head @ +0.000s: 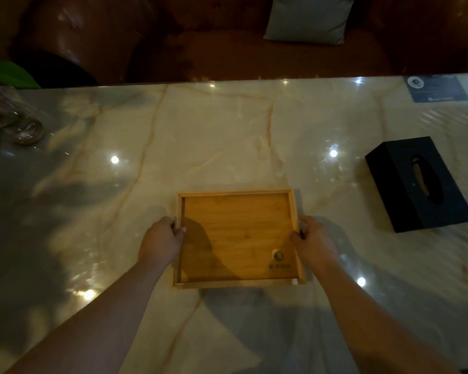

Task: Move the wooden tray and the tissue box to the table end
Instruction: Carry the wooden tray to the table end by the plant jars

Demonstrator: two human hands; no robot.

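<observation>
A shallow wooden tray (235, 195) with a small round logo in its near right corner sits in the middle of the marble table (227, 130). My left hand (161, 238) grips the tray's left rim, thumb over the edge. On the opposite rim my right hand (312, 238) holds it the same way. The tray is empty. A black tissue box (405, 201) with an oval slot on top lies flat to the right, apart from the tray and both hands.
A glass vase (25, 125) with a green plant stands at the far left. A dark card (435, 89) lies at the far right corner. Behind the table's far edge is a brown leather sofa (227, 49) with a grey cushion (307, 18).
</observation>
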